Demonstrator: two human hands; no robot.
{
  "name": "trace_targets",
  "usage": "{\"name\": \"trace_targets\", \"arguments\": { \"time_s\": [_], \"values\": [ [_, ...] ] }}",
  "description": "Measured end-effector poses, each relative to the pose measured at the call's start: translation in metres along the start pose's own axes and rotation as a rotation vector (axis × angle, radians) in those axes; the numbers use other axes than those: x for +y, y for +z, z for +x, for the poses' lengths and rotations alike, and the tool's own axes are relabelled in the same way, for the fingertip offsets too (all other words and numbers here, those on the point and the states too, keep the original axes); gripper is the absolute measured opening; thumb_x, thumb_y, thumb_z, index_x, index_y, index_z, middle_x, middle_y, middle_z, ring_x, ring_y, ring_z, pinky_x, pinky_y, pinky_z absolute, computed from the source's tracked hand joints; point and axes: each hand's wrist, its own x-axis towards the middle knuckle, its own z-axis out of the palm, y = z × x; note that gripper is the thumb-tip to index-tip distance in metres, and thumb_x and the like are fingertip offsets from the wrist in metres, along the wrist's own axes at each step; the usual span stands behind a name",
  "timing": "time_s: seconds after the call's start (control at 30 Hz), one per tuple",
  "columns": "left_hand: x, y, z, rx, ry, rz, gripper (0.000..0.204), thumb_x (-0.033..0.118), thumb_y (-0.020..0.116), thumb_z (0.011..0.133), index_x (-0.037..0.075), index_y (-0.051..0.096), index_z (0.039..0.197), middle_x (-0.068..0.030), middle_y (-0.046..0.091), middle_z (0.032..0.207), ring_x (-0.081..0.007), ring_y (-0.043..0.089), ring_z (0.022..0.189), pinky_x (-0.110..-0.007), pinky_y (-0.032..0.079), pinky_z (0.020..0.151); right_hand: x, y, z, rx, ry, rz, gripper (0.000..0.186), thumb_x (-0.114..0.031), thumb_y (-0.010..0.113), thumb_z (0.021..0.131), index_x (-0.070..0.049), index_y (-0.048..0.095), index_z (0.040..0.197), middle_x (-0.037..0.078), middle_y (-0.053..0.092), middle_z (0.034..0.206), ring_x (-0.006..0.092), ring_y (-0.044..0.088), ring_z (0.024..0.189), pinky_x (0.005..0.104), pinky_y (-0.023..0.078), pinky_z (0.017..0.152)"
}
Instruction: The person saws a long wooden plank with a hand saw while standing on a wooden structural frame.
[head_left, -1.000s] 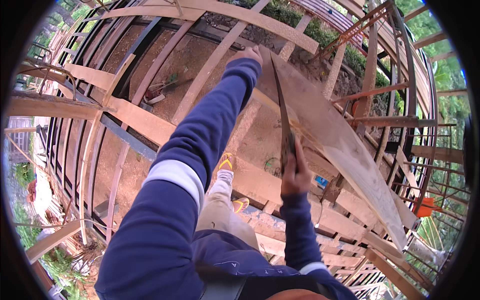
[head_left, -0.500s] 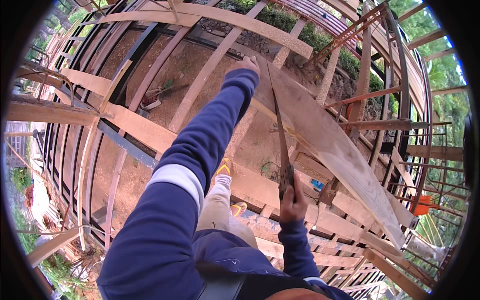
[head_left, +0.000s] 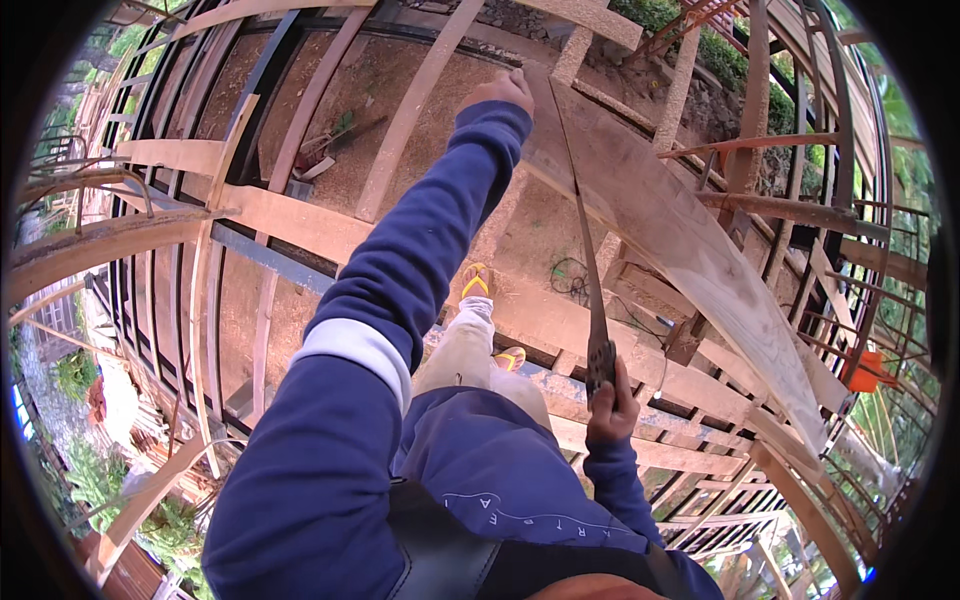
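Observation:
A long, wide wooden board (head_left: 690, 240) runs from the far middle toward the lower right. My left hand (head_left: 502, 92) is closed around its far end, fingers bent over the edge. In my right hand (head_left: 613, 408) is the dark handle of a handsaw (head_left: 590, 265), gripped near my body. The saw's narrow blade points away from me, and its far part lies across the board close to my left hand. Whether the teeth are inside a cut I cannot tell.
My feet in yellow-strapped sandals (head_left: 478, 280) stand on timber framing. Beams such as a pale cross plank (head_left: 290, 225) span gaps above reddish ground. A cable coil (head_left: 570, 278) lies below. Rusty metal bars (head_left: 750, 145) and an orange object (head_left: 864, 371) are at the right.
My right hand and the saw handle are now farther from my left hand, drawn back toward me. My left hand still grips the board. The whole view has shifted somewhat.

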Motion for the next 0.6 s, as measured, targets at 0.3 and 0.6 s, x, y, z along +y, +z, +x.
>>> {"name": "trace_targets", "arguments": {
  "time_s": [0.3, 0.6],
  "values": [
    [-0.007, 0.005, 0.011, 0.01, -0.055, -0.012, 0.059, 0.052, 0.031, 0.099, 0.006, 0.068, 0.104, -0.0279, 0.068, 0.102, -0.0439, 0.065, 0.1, -0.053, 0.05, 0.09, -0.056, -0.088, -0.043, 0.124, 0.052, 0.067, 0.047, -0.005, 0.058, 0.092, 0.009, 0.049, 0.136, 0.022, 0.071, 0.106, 0.0217, 0.069, 0.097, 0.0312, 0.051, 0.088],
    [0.003, 0.013, 0.027, -0.054, -0.107, 0.003, 0.068, 0.059, 0.028, 0.098, 0.008, 0.072, 0.105, -0.0253, 0.067, 0.108, -0.0431, 0.063, 0.105, -0.051, 0.048, 0.093, -0.027, -0.144, 0.109, 0.4, -0.366, -0.503, 0.046, -0.005, 0.062, 0.092, 0.001, 0.054, 0.136, 0.024, 0.069, 0.109, 0.0317, 0.072, 0.09, 0.0357, 0.056, 0.077]
  ]
}}
